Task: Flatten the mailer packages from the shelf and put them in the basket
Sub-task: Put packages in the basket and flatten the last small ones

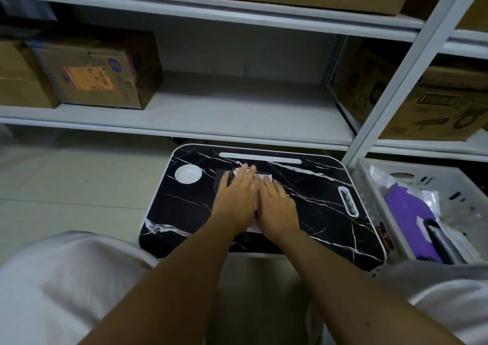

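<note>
On the little black marble-look lap table (303, 212) in the middle of the floor, both hands are flat on a mailer (266, 177), side by side and touching each other. The left hand (236, 199) has its fingers stretched out straight and pressed down over the far-left part of it, and the right hand (277, 207) lies palm-down just right of it, fingers straight too, so neither one is actually gripping anything, just pressing. You can only see bits of the mailer poking out: a white edge past the fingertips on the far side, a dark patch at the left, and a white corner near the wrists. The table has a round white cup dip (188, 174) at its far left. To the right, near side, sits a pale plastic basket (369, 191) with a purple mailer (406, 212) and some clear bags already lying in it. Behind the table runs a grey shelf (211, 112), with a cardboard box (97, 72) at its left.
</note>
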Available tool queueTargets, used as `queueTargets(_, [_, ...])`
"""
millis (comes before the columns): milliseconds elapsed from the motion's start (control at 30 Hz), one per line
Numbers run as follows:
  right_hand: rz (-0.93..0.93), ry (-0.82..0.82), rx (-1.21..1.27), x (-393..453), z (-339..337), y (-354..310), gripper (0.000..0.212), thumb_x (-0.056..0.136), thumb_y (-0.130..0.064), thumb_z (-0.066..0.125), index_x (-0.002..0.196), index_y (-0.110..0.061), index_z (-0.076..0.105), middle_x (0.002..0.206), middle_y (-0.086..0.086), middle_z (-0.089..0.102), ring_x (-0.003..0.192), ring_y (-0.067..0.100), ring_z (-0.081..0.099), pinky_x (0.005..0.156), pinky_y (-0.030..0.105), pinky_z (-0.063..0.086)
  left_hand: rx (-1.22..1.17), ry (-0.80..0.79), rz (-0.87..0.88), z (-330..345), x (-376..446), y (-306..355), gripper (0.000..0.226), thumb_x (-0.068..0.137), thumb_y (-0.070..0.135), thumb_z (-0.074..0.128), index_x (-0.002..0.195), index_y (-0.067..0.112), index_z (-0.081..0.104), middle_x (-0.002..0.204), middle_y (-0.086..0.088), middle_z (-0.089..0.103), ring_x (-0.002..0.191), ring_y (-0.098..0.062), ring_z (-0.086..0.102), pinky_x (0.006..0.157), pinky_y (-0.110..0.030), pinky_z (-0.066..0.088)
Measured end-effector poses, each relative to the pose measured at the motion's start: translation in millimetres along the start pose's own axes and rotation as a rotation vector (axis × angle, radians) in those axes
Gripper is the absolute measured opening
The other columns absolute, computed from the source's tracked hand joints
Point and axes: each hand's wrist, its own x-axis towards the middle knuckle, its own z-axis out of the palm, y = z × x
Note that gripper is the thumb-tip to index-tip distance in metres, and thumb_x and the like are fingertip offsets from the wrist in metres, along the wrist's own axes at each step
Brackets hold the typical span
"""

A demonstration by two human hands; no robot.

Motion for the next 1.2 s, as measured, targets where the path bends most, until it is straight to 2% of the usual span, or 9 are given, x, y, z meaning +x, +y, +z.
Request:
queueTargets(133, [-0.079,-0.116,-0.02,10,16,5,0.091,0.091,-0.051,0.055,0.156,-0.022,-0.002,0.163,-0.006,-0.003,0.15,0.019,-0.005,0.119,0.044,0.018,0.091,-0.093,0.026,13,3,-4,0.068,0.099,0.042,0.031,0.153,0.018,-0.003,0.162,-0.001,-0.006,0.148,-0.017,-0.011,0.117,-0.056,-0.003])
queueTargets(267, [-0.17,-0.163,-0.122,6,41,11,0.074,0.099,-0.045,0.042,0.155,-0.026,-0.002,0.163,-0.007,-0.006,0.15,0.021,-0.007,0.118,0.053,0.015,0.154,-0.217,0.041,35,-9,-21,0.066,0.101,0.044,0.023,0.152,0.018,-0.009,0.161,-0.005,-0.011,0.147,-0.021,-0.013,0.115,-0.062,-0.002])
queueTargets(600, [-0.163,-0.179,-0.142,7,56,13,0.076,0.098,-0.044,0.043,0.154,-0.029,-0.007,0.162,-0.006,-0.011,0.15,0.023,-0.007,0.118,0.055,0.005,0.02,-0.268,-0.03,56,-15,-28,0.06,0.102,0.044,0.008,0.151,0.019,-0.015,0.159,-0.003,-0.019,0.146,-0.018,-0.017,0.114,-0.059,0.0])
queueTargets(700, [-0.162,-0.124,-0.128,8,56,12,0.067,0.099,-0.041,0.04,0.155,-0.029,0.005,0.163,-0.006,0.003,0.15,0.022,0.003,0.118,0.054,0.009,-0.022,-0.309,-0.054,54,-13,-28,0.059,0.102,0.043,0.008,0.151,0.021,-0.014,0.16,0.001,-0.018,0.147,-0.018,-0.015,0.114,-0.062,0.001])
queueTargets(767, [-0.164,-0.044,-0.095,13,51,11,0.05,0.1,-0.038,0.037,0.149,-0.028,0.028,0.157,-0.006,0.026,0.147,0.022,0.016,0.117,0.052,0.013,-0.038,-0.296,-0.059,49,-8,-28,0.056,0.102,0.042,0.009,0.153,0.021,-0.002,0.162,0.002,-0.006,0.149,-0.016,-0.005,0.115,-0.061,-0.001])
queueTargets(867, [-0.154,0.108,-0.071,28,38,3,0.04,0.097,-0.034,0.03,0.11,-0.022,0.065,0.116,-0.004,0.064,0.126,0.023,0.046,0.11,0.047,0.029,-0.095,-0.094,-0.107,39,-1,-30,0.044,0.103,0.036,0.02,0.136,0.022,0.044,0.147,0.003,0.041,0.14,-0.012,0.031,0.117,-0.051,-0.001])
queueTargets(933, [-0.136,0.262,-0.096,41,32,-2,0.043,0.092,-0.035,0.03,0.087,-0.018,0.069,0.091,0.0,0.067,0.103,0.024,0.057,0.095,0.043,0.042,-0.06,-0.006,-0.138,37,3,-30,0.037,0.1,0.027,0.031,0.133,0.018,0.047,0.148,-0.001,0.039,0.142,-0.016,0.028,0.119,-0.046,0.003])
queueTargets(1033, [-0.118,0.197,-0.014,58,35,-9,0.03,0.098,-0.029,0.041,0.113,-0.017,0.063,0.125,0.003,0.061,0.123,0.025,0.048,0.102,0.042,0.04,-0.071,-0.071,-0.19,43,5,-26,0.057,0.1,0.035,0.032,0.15,0.013,0.019,0.161,-0.007,0.007,0.149,-0.023,-0.002,0.119,-0.05,0.003])
queueTargets(1200, [-0.117,-0.087,0.004,55,54,-6,0.044,0.103,-0.037,0.024,0.144,-0.029,0.036,0.156,-0.004,0.027,0.147,0.021,0.015,0.114,0.051,0.025,-0.04,-0.283,-0.234,64,-4,-35,0.067,0.099,0.053,0.015,0.152,0.021,-0.012,0.16,-0.004,-0.016,0.145,-0.04,-0.013,0.116,-0.058,0.002])
